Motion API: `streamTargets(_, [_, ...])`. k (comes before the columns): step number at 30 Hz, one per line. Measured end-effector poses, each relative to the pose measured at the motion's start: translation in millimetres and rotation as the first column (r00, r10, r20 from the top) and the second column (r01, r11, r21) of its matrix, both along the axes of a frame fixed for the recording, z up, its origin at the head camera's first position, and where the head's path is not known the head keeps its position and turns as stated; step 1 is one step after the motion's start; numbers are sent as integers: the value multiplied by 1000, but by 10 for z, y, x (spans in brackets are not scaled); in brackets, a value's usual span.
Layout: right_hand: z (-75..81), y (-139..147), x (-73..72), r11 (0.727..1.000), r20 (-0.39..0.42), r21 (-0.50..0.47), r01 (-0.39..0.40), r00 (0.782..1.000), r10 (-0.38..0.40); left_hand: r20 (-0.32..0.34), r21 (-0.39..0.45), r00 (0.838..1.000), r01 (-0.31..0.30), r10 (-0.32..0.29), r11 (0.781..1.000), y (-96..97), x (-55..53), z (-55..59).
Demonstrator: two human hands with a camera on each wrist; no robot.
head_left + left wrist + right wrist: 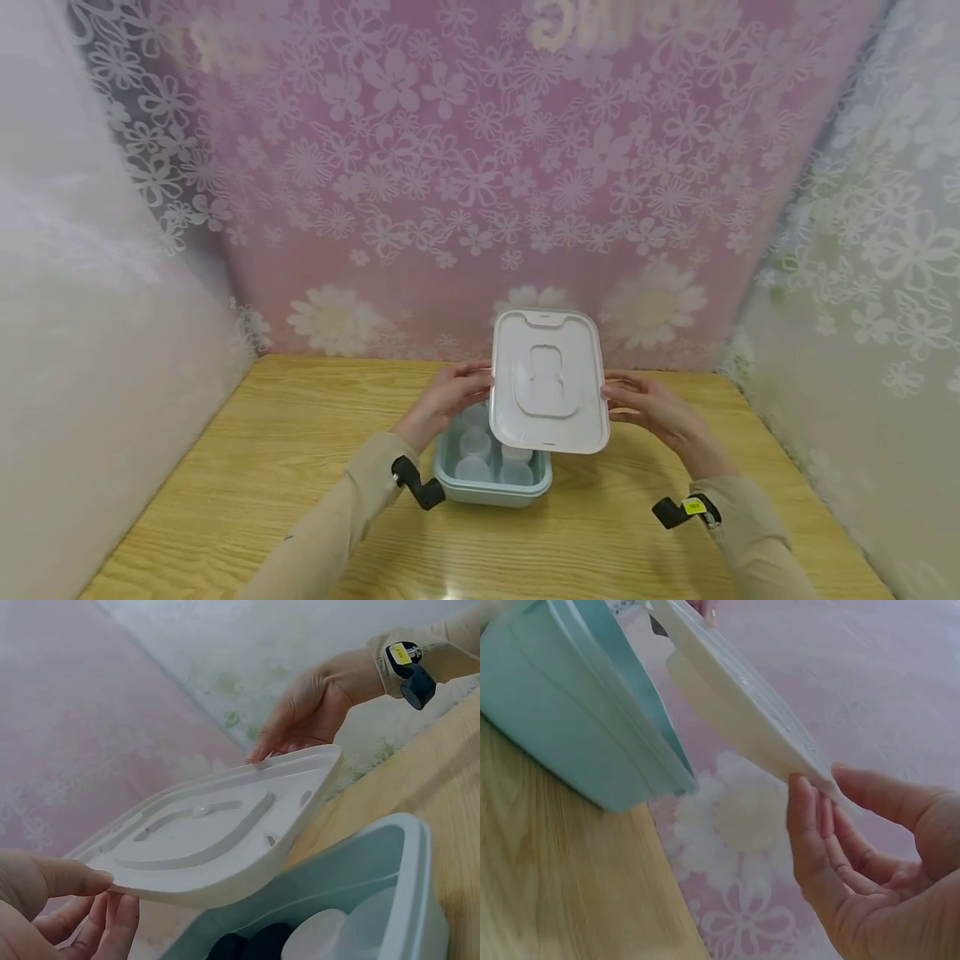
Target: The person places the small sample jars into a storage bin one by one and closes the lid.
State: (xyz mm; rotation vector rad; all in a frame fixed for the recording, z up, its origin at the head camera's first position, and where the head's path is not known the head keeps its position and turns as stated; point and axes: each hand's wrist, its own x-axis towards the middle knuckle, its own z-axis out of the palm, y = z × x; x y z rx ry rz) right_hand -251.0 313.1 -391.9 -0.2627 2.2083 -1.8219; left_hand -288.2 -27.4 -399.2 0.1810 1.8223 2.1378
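A white rectangular lid point(550, 429) is held up and tilted above a pale blue-green storage box point(491, 497), overlapping its right side in the head view. My left hand point(452, 393) pinches the lid's left edge between thumb and fingers. On the opposite edge, my right hand point(651, 410) pinches it too, thumb on top and fingertips underneath, as the right wrist view shows. Inside the uncovered box stand several whitish round-topped items point(474, 443); the lid hides some of them. Dark round shapes point(271, 941) also show in the box in the left wrist view.
The box stands on a light wooden table point(315, 467). Behind it rises a pink flowered curtain point(420, 208), with pale sheets at the left point(97, 275) and right point(862, 350). Both wrists wear small black camera mounts.
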Motion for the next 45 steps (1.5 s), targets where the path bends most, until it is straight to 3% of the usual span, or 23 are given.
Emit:
streamTargets(8, [59, -262, -66, 995, -135, -52, 79, 987, -86, -86, -10, 996, -22, 21, 1000, -190, -32, 129])
streamTargets(14, [57, -418, -85, 986, -276, -86, 145, 947, -163, -131, 10, 986, -101, 102, 995, -255, 12, 184])
streamTargets(21, [40, -472, -63, 977, -390, -142, 161, 898, -205, -163, 19, 972, -169, 170, 985, -268, 16, 116])
streamTargets(26, [16, -483, -63, 977, -481, -96, 190, 851, -212, -152, 16, 973, -172, 173, 985, -283, 17, 102])
streamTargets(33, [-16, -507, -40, 976, -546, -104, 193, 809, -218, -40, 0, 988, -152, 152, 988, -309, 23, 105])
streamTargets(37, [-44, -508, -31, 977, -572, -98, 192, 792, -213, 10, -7, 993, -115, 115, 993, -320, 1, 77])
streamTargets(45, [-83, -516, -36, 978, -634, -115, 175, 745, -208, 83, 56, 996, -16, 11, 998, -380, -24, 37])
